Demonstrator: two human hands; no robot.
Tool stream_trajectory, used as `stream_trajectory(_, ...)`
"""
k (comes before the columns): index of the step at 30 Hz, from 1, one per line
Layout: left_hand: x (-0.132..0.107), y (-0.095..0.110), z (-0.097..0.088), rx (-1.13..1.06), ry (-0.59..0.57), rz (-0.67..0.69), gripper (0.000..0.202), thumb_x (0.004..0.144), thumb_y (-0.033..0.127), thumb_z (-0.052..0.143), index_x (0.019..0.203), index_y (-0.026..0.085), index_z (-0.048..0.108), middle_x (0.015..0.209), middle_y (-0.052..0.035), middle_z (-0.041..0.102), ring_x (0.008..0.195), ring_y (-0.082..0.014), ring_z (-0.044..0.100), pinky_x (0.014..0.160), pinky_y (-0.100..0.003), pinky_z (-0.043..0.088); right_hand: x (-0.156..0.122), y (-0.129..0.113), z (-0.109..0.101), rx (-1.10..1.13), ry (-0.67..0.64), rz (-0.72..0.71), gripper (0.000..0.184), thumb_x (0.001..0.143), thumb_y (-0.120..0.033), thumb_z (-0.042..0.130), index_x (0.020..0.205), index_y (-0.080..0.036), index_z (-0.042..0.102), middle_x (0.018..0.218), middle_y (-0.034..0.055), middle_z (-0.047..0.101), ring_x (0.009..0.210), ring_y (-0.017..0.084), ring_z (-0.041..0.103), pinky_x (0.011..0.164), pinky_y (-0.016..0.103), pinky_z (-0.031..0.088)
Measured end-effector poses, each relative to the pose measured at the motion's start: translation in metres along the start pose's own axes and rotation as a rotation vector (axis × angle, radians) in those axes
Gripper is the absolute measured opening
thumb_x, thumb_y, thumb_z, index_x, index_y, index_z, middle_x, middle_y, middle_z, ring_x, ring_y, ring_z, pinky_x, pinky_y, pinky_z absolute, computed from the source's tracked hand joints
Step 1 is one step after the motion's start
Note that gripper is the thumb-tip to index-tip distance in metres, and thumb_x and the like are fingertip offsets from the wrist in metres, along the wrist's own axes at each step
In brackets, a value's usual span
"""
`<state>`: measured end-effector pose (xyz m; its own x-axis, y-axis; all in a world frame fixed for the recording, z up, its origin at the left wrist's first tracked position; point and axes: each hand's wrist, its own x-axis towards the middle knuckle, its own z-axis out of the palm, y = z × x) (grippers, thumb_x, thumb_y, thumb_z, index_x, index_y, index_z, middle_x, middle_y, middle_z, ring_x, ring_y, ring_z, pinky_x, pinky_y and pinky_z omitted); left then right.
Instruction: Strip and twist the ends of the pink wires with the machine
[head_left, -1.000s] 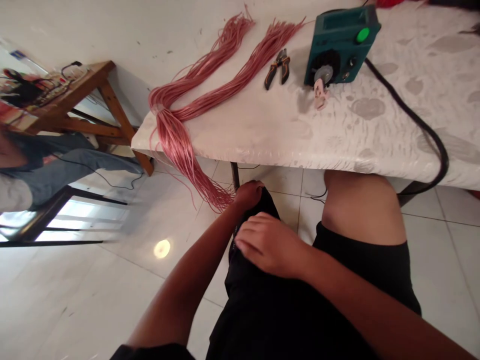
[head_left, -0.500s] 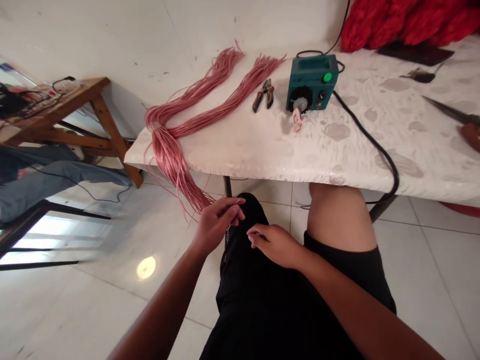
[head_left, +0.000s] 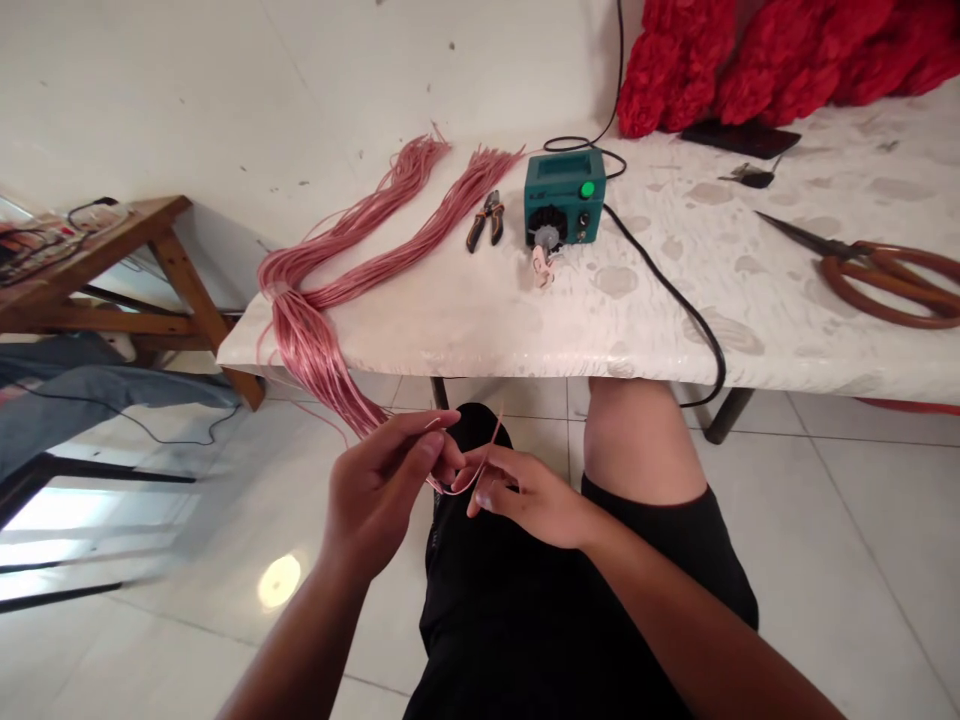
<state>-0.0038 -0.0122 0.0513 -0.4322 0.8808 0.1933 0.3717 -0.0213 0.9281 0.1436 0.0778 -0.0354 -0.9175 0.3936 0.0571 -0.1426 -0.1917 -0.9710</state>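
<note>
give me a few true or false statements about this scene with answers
1. The left hand and right hand both pinch a thin pink strand. True.
2. The pliers lie to the right of the teal box. False: they lie to its left.
3. The pink bundle lies wholly on the table. False: its lower part hangs over the edge.
4. The scissors with brown handles lie on the right of the table. True.
</note>
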Motion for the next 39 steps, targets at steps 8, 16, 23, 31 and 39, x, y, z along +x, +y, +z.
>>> stream_trajectory(8,-0.001,-0.002,0.021,0.156,-0.060,0.034,0.018,0.095,0.021,0.061,0.108,0.024,0.074,0.079,0.0010,0.074,0.069,-0.0118,0.069,0.062,-0.023,0.059,-0.003,-0.005,-0.003,-0.113,0.088,-0.085,0.031,0.106,-0.034,0.042,0.094,-0.018,0.065,0.088,0.0025,0.066,0.083,0.014,0.064,0.077,0.027,0.049)
stream_trajectory(16,0.002,-0.004,0.041,0.159,-0.085,0.112,0.017,0.095,0.020,0.063,0.101,0.028,0.077,0.100,-0.0001,0.070,0.096,-0.0126,0.068,0.075,-0.021,0.055,-0.003,-0.006,-0.003,-0.098,0.084,-0.125,0.029,0.105,-0.029,0.043,0.088,-0.018,0.063,0.084,0.0010,0.064,0.075,0.013,0.062,0.073,0.027,0.050)
stream_trajectory(23,0.001,-0.006,0.047,0.164,-0.088,0.099,0.018,0.096,0.021,0.063,0.103,0.029,0.076,0.102,0.0014,0.071,0.097,-0.0111,0.068,0.081,-0.021,0.054,-0.004,-0.006,-0.004,-0.162,0.093,-0.128,0.031,0.106,-0.031,0.042,0.083,-0.018,0.058,0.079,0.0003,0.063,0.077,0.013,0.061,0.073,0.026,0.048)
stream_trajectory(31,-0.001,-0.004,0.049,0.230,-0.026,0.120,0.015,0.094,0.019,0.065,0.101,0.025,0.076,0.101,0.0008,0.072,0.096,-0.0113,0.068,0.085,-0.023,0.054,-0.004,-0.004,-0.003,-0.215,0.106,-0.172,0.029,0.106,-0.029,0.041,0.084,-0.018,0.057,0.079,0.0000,0.062,0.075,0.012,0.059,0.072,0.025,0.047)
stream_trajectory(39,0.000,-0.008,0.051,0.194,-0.119,0.056,0.017,0.097,0.023,0.060,0.102,0.027,0.076,0.102,-0.0008,0.069,0.098,-0.0150,0.067,0.083,-0.028,0.057,-0.005,0.000,-0.003,-0.253,0.142,-0.201,0.031,0.104,-0.023,0.040,0.078,-0.019,0.055,0.081,0.0012,0.062,0.076,0.013,0.060,0.074,0.025,0.048)
